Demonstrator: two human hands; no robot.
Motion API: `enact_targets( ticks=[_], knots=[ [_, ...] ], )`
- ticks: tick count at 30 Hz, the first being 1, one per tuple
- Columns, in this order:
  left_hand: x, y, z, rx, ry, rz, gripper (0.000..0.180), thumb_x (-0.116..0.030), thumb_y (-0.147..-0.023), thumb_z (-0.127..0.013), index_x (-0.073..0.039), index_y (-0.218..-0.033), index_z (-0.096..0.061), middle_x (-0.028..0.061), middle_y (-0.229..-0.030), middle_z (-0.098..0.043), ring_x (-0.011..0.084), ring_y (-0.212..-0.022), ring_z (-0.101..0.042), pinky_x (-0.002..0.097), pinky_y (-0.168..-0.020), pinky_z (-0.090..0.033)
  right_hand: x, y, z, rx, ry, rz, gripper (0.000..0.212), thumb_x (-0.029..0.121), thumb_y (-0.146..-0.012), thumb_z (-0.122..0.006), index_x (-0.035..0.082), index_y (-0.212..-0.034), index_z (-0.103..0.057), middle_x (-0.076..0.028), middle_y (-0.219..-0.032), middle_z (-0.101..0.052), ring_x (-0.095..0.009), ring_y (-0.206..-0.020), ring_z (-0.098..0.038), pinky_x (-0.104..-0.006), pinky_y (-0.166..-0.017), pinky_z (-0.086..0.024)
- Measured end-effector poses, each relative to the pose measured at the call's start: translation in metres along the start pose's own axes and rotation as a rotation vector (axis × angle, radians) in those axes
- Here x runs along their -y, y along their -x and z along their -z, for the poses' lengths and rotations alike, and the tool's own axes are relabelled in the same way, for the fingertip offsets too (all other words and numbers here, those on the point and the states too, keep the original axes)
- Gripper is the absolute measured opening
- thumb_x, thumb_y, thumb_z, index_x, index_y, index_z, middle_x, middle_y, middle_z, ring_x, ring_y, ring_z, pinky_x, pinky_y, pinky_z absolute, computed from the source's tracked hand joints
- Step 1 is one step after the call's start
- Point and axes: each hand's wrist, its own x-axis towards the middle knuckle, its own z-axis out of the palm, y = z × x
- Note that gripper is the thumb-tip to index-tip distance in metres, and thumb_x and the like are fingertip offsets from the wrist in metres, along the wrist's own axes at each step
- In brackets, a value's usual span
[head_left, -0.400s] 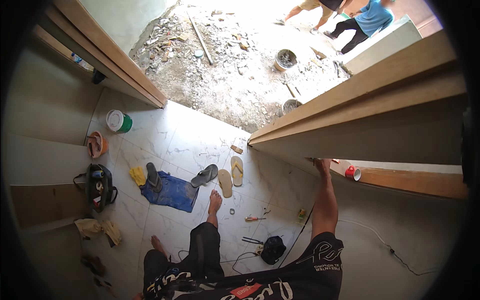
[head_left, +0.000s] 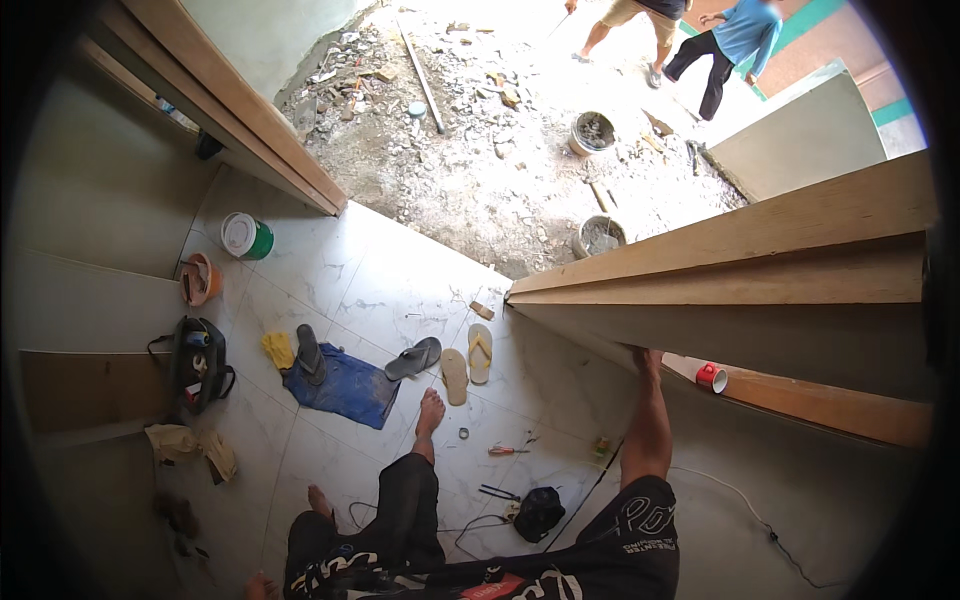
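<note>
My right arm reaches forward to the right wall, and my right hand (head_left: 648, 358) is against the wall edge by the wooden window sill (head_left: 800, 400). Its fingers are mostly hidden there, so I cannot tell whether it grips anything. A red mug (head_left: 712, 377) stands on that sill, a little right of the hand. At the bottom left edge, only a small part of my left hand (head_left: 262, 587) shows, its fingers cut off. My bare feet are on the white marbled tiles, beside a black power tool (head_left: 538, 514), a screwdriver (head_left: 508, 451) and a grey ring (head_left: 463, 433).
Grey slippers (head_left: 413, 358), beige flip-flops (head_left: 454, 376) and a blue cloth (head_left: 345, 390) lie ahead. Along the left wall are a green-white bucket (head_left: 247, 237), an orange bucket (head_left: 201, 279) and a tool bag (head_left: 197, 365). Cables cross the floor. Two people stand outside beyond rubble (head_left: 450, 150).
The view has shifted, so the doorway and floor things sit slightly lower. My right hand stays by the sill. A bit of my left hand shows more at the bottom edge. The people outside have moved.
</note>
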Motion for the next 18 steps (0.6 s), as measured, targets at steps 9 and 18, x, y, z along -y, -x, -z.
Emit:
enact_targets(
  ticks=[9,18],
  knots=[
    [-0.021,-0.054,-0.049,-0.041,0.265,0.181,0.022,-0.018,-0.092,-0.054,-0.002,-0.107,-0.057,0.008,-0.087,-0.059,0.0174,-0.073,-0.058,0.028,-0.059,-0.047,0.152,0.181,-0.108,-0.518,-1.262,-1.039,0.042,0.028,-0.08,-0.067,0.009,-0.109,-0.043,-0.011,-0.087,-0.055,-0.022,-0.066,-0.054,-0.0403,-0.055,-0.047],
    [-0.127,-0.03,-0.06,0.352,0.478,-0.855,0.034,-0.023,-0.09,-0.061,-0.003,-0.118,-0.058,0.007,-0.099,-0.062,0.0142,-0.083,-0.061,0.0297,-0.069,-0.05,0.546,0.337,-0.086,1.203,-0.855,0.572,0.024,0.022,-0.084,-0.061,0.009,-0.104,-0.058,-0.01,-0.098,-0.058,-0.021,-0.083,-0.06,-0.0339,-0.065,-0.052]
  ],
)
